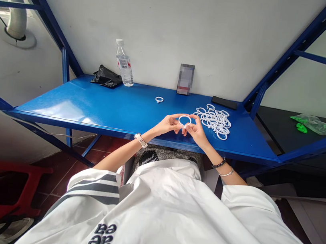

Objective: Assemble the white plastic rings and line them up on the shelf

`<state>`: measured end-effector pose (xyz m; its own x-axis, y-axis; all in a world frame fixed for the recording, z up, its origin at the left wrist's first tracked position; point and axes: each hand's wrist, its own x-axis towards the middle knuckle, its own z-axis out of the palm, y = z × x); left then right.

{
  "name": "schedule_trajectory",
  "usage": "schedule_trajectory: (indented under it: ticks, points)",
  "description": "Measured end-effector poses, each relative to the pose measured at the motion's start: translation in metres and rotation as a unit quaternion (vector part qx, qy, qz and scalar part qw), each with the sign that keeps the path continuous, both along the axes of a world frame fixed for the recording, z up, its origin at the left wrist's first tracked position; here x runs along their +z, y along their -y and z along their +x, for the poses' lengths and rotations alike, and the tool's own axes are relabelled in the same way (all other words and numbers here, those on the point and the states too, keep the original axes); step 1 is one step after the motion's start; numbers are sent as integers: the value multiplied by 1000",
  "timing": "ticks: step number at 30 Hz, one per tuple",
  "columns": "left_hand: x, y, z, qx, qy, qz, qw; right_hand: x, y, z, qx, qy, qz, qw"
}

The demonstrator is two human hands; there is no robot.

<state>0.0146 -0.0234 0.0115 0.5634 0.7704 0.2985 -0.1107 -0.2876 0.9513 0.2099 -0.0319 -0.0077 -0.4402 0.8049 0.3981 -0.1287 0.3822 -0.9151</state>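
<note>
Two hands, left hand (168, 125) and right hand (195, 130), meet in a shared grip clamped on one white ring (184, 120) above the blue counter (107, 106), a heap of white rings (215, 120) just right of it, a lone ring (159, 99) and water bottle (124, 65) beyond-left.

Little could be read. The white shirt (173, 220) bore dark letters near its lower hem, seen upside down and looking like "aa" in two rows. A black patch (148, 158) below the desk's front edge carried white lettering too small to make out. The water bottle (124, 65) at the desk's back edge had a red-and-white label, unreadable.
</note>
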Motion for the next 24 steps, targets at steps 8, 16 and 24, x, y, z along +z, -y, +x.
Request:
schedule_trajectory:
  ticks: [8, 16, 24]
  points:
    - [0, 0, 1, -4, 1, 6, 1000, 1, 1, 0, -5, 9, -5, 1000]
    - [-2, -1, 2, -16, 16, -1, 1000, 0, 0, 1, 8, 11, -6, 1000]
    - [-4, -3, 2, -17, 8, -22, 1000, 0, 0, 0, 24, 5, -4, 1000]
